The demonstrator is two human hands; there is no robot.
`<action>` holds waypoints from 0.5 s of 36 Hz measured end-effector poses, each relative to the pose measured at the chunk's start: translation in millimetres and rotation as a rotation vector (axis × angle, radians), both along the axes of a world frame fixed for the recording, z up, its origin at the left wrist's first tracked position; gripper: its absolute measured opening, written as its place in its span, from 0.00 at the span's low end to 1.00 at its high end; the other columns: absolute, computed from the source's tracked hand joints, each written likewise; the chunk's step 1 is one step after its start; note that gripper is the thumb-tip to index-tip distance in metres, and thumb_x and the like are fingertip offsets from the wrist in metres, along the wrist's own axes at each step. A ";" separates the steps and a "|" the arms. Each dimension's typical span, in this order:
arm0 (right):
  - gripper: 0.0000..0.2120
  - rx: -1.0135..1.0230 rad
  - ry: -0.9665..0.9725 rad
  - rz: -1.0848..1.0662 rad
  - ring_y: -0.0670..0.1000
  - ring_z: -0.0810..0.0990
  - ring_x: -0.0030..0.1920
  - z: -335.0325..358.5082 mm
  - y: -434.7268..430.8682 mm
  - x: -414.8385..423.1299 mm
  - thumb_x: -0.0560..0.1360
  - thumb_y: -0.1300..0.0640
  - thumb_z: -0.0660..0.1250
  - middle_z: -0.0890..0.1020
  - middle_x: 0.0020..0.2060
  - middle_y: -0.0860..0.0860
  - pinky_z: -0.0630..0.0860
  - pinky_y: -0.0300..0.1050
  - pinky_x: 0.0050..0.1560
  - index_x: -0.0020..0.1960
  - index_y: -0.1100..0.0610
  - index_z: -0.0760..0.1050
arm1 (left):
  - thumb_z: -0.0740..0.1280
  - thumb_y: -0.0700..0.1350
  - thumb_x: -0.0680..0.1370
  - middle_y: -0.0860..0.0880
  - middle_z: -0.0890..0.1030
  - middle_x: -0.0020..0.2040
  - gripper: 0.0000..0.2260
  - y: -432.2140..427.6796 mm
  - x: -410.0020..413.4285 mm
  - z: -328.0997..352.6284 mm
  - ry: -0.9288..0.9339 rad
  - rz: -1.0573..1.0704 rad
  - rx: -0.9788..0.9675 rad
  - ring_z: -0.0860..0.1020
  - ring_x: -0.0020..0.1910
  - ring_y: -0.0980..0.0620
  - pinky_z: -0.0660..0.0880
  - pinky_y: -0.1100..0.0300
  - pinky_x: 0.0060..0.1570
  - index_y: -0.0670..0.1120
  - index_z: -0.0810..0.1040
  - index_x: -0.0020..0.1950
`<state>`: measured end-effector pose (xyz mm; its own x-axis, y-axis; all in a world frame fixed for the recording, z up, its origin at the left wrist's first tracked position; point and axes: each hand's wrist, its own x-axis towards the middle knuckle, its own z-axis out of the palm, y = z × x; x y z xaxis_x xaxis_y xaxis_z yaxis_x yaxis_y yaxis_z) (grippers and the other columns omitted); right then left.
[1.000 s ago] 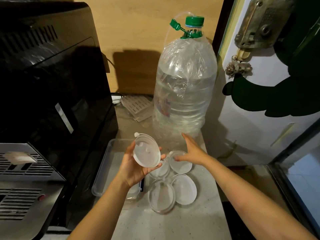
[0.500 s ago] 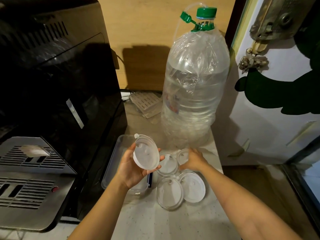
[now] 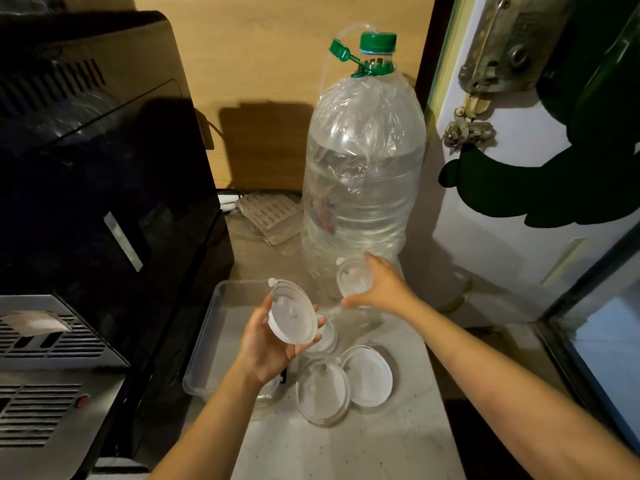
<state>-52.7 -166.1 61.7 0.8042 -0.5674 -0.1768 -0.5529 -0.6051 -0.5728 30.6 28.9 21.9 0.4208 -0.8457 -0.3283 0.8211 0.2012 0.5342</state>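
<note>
View from above onto a pale stone counter (image 3: 363, 445), with two bare forearms reaching in from the bottom edge. The left hand (image 3: 266, 344) holds a round lid (image 3: 293, 313) of clear plastic above the counter, tilted up on its edge; the fingers curl around its lower rim and the thumb presses its left side. A small tab sticks out at the top of the lid. The right hand (image 3: 384, 289) is raised further back, just in front of the base of a water bottle (image 3: 363, 174). It grips a second lid (image 3: 351, 277) of the same kind, fingers wrapped over the right edge and thumb underneath, clear of the counter.

Three more clear lids lie flat on the counter below the hands: one (image 3: 322, 393) nearest the viewer, one (image 3: 369, 375) overlapping it on the right, and one (image 3: 325, 337) partly hidden behind the left hand's fingers. A clear plastic tray (image 3: 214, 327) sits to their left, beneath the left wrist.

The water bottle is very large, see-through and crinkled, roughly two-thirds full, with a green cap (image 3: 377, 41) and a green carry handle. A slotted beige piece (image 3: 268, 209) lies behind it to the left. A tall black appliance (image 3: 86, 168) fills the left side. On the right stands a white door (image 3: 519, 188) with a worn metal lock plate (image 3: 502, 46) and dark green painted shapes
</note>
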 end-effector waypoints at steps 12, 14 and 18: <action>0.51 0.193 -0.157 0.132 0.51 0.59 0.74 48.3 60.8 -18.2 0.62 0.48 0.77 0.59 0.75 0.52 0.61 0.44 0.69 0.75 0.55 0.50 | 0.86 0.51 0.42 0.40 0.87 0.43 0.35 -28.2 -14.7 12.5 -0.026 -0.045 -0.149 0.86 0.39 0.43 0.84 0.47 0.36 0.43 0.85 0.46; 0.51 0.195 -0.156 0.139 0.50 0.61 0.73 45.9 66.1 -19.2 0.62 0.49 0.77 0.61 0.74 0.51 0.63 0.43 0.66 0.75 0.55 0.51 | 0.86 0.50 0.41 0.40 0.87 0.43 0.36 -30.5 -16.8 14.4 -0.013 -0.045 -0.171 0.86 0.39 0.43 0.84 0.49 0.34 0.42 0.84 0.47; 0.51 0.190 -0.130 0.147 0.50 0.60 0.73 44.1 70.7 -19.9 0.62 0.48 0.77 0.60 0.74 0.51 0.63 0.43 0.66 0.75 0.54 0.50 | 0.86 0.53 0.43 0.42 0.88 0.43 0.31 -33.4 -17.5 15.9 -0.069 -0.077 -0.198 0.87 0.42 0.46 0.85 0.51 0.37 0.43 0.88 0.43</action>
